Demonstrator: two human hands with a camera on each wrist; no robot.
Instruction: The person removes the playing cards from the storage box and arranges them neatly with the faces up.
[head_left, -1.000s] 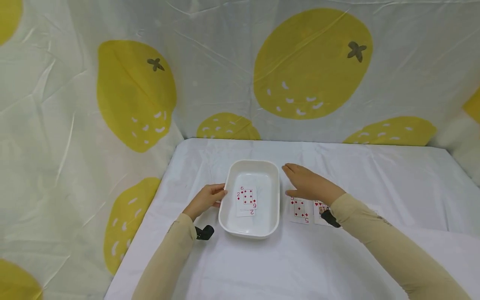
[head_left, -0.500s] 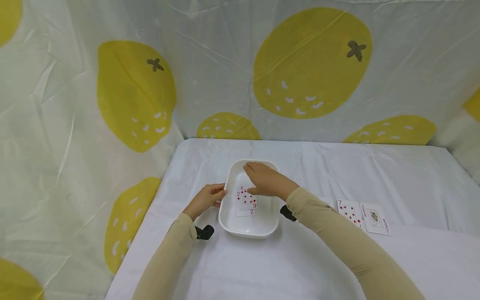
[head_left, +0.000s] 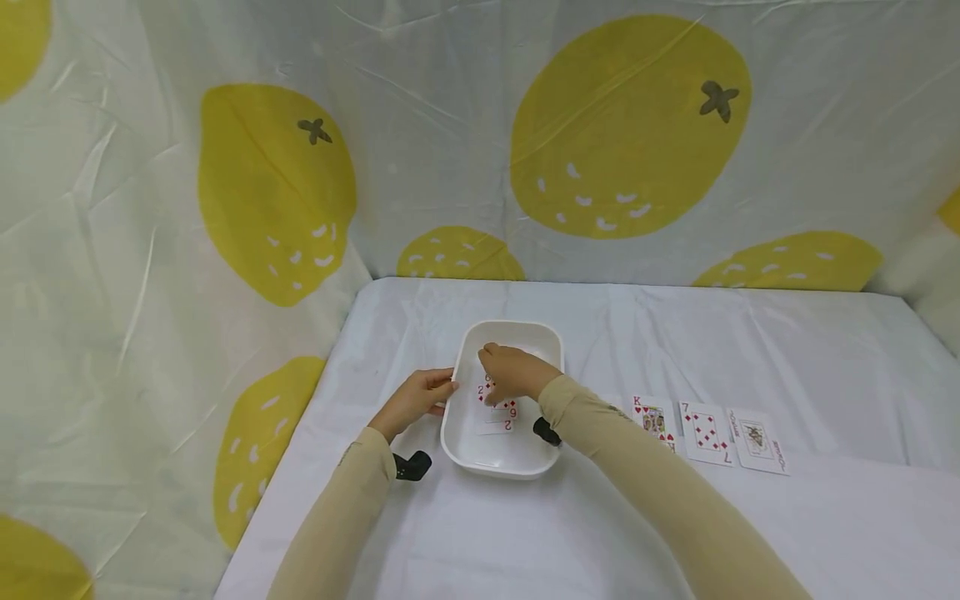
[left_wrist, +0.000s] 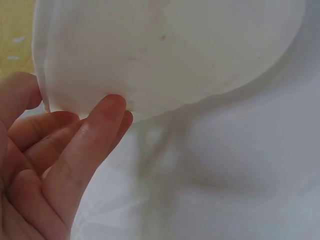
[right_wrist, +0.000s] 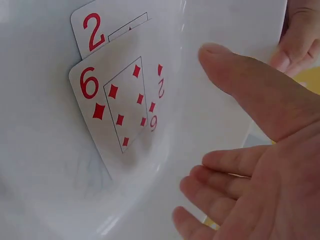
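Note:
A white rectangular tray (head_left: 459, 446) rests on the table, with my left hand (head_left: 411, 402) gripping its left wall. In the left wrist view, the thumb (left_wrist: 107, 115) presses the tray wall (left_wrist: 165, 45) near its edge. My right hand (head_left: 513, 372) hovers inside the tray over two playing cards, its fingers relaxed. The right wrist view shows that hand (right_wrist: 277, 175) with nothing between thumb and fingers. Facing it is a six of diamonds (right_wrist: 107, 127), lying partly over a two of diamonds (right_wrist: 80, 22). In the head view, the hand hides part of both cards.
Right of the tray, a king of hearts (head_left: 654, 421), a seven of diamonds (head_left: 707, 433) and a joker (head_left: 759, 442) lie in a row on the white tablecloth (head_left: 525, 542). The right sleeve (head_left: 637, 458) crosses above the row's left end. A lemon-print curtain (head_left: 435, 150) stands behind.
My right hand has moved left from beside the tray to over the cards inside it. The king, seven and joker have come out from under the right arm. The left hand stays put.

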